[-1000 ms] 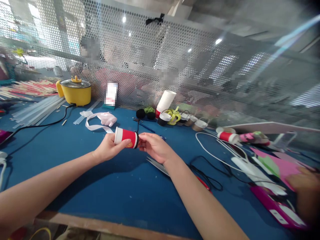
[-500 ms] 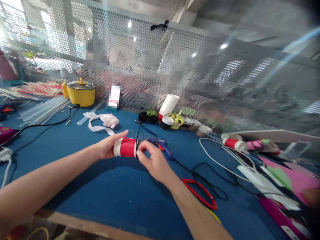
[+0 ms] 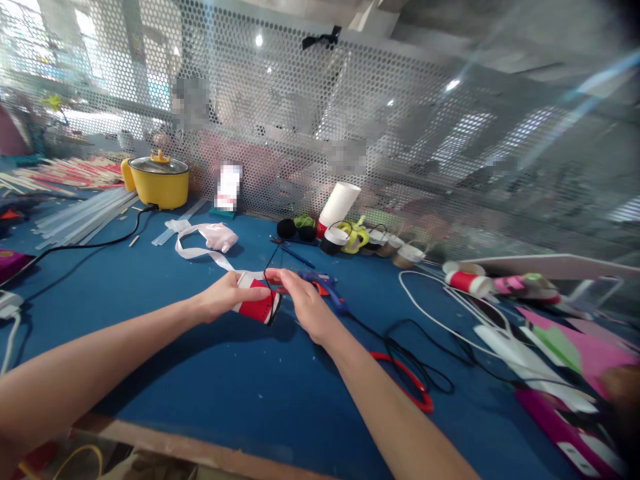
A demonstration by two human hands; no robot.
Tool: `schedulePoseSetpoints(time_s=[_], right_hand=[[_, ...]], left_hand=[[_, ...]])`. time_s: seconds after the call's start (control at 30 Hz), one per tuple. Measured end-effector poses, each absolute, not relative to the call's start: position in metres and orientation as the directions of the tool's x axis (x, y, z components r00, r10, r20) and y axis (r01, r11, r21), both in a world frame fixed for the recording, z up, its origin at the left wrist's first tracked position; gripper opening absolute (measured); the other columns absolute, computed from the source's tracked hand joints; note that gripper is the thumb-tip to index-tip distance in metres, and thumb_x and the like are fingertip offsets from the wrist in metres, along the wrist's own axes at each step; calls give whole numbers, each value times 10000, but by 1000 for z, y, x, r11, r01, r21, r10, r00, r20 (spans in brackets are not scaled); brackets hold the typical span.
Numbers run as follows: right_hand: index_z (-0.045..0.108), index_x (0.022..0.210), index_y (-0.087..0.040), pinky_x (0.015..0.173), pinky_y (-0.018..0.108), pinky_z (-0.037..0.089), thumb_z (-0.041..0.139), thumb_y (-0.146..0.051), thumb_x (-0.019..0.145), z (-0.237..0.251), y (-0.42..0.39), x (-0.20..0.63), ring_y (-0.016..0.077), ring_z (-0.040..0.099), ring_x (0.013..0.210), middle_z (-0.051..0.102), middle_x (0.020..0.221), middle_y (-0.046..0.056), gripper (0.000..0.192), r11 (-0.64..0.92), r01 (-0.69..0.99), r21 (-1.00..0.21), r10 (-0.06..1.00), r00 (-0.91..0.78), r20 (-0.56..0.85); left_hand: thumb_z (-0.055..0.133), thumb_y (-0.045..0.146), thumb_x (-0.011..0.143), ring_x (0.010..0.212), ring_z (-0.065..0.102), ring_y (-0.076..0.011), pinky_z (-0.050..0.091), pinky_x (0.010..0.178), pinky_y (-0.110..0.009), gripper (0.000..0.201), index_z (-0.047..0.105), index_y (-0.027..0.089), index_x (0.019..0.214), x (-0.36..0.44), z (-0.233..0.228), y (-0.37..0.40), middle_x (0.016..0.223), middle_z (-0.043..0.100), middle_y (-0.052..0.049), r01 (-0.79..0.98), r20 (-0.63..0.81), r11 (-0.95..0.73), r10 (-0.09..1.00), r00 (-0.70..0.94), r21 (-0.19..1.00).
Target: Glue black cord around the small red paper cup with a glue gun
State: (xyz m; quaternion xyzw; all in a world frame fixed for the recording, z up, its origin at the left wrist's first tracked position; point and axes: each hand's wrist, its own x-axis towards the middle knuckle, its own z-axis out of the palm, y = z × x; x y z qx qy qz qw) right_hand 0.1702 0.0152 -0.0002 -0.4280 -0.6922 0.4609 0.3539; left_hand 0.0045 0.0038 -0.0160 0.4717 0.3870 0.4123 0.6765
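Note:
My left hand (image 3: 223, 298) is closed around a red and white paper cup (image 3: 254, 308), its thumb lying along the side. The cup is tilted, with its right end lower. Black yarn (image 3: 271, 283) runs around that end and up toward the yarn balls at the back. At the cup's upper right, my right hand (image 3: 305, 303) has its fingers stretched out, the fingertips touching the yarn. Its thumb is hard to make out. White ribbon (image 3: 200, 253) lies behind my left hand. A blue glue gun (image 3: 330, 293) rests just beyond my right hand.
Black yarn balls (image 3: 286, 229), a stack of white cups (image 3: 340, 203) and several small wrapped cups (image 3: 407, 255) line the perforated screen. A yellow pot (image 3: 161, 183) stands back left by glue sticks (image 3: 90, 217). Right are red-handled scissors (image 3: 417, 393), cables and coloured sheets (image 3: 565, 337).
The cup has tipped so its right end points lower. My left thumb has come down over its side. My right hand has gone from a pinch at the rim to stretched fingers above it.

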Motion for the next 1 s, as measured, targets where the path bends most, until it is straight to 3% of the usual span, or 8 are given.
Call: schedulePoseSetpoints(time_s=[0.1,0.37,0.53,0.63,0.73,0.83,0.93,1.0], right_hand=[[627,962,-180,935,354,381,357,-518,859,8,14,163,192,564,1025,648,1050,75,445,148,186,-971,905,-421,57],[618,969,-197,900,320,387,395,-439,873,29,3,151,172,569,963,649,976,43,343,346,245,-906,821,-546,166],[580,932,-172,755,293,461,435,-442,842,28,43,149,166,605,873,652,967,84,320,3,32,-999,926,-378,-9],[570,880,-172,700,275,468,418,-485,835,32,68,150,158,610,815,651,956,92,351,57,62,-996,972,-232,41],[590,907,-198,658,264,443,465,-461,825,44,75,151,159,606,720,665,787,44,303,377,421,-825,924,-233,304],[598,945,-206,646,257,419,418,-428,861,60,71,157,155,604,615,626,591,2,298,507,655,-559,859,-336,386],[602,888,-179,661,247,417,272,-411,911,63,71,177,153,624,654,657,664,39,404,304,872,-382,912,-152,380],[616,865,-165,680,258,416,262,-375,915,53,73,196,177,637,739,682,766,82,415,114,960,-255,961,-41,273]], left_hand=[[748,361,558,481,489,-89,348,514,-216,283,606,131,639,5,-14,1,537,583,24,-153,-133,196,928,348,969],[710,358,577,435,431,-78,298,455,-209,271,561,133,549,8,-15,1,486,534,21,-88,-147,178,949,280,980],[687,343,614,413,394,-76,278,428,-214,267,565,138,493,9,-13,-4,443,510,20,-1,-125,135,916,382,991],[678,322,637,411,389,-80,277,422,-219,272,571,143,463,9,-9,-10,430,509,19,46,-92,80,876,474,996],[689,330,630,412,419,-91,305,432,-224,268,591,141,467,9,-8,-12,435,538,10,30,-94,92,858,506,995],[707,352,610,438,477,-100,352,459,-221,251,629,126,531,8,-11,-8,489,590,-11,-30,-131,165,868,479,986],[714,380,593,463,509,-100,386,486,-218,274,622,122,579,7,-16,-1,521,606,-10,-119,-130,183,925,358,976],[710,394,595,470,519,-106,392,486,-222,283,609,130,611,6,-20,3,526,606,-6,-168,-111,152,967,230,974]])
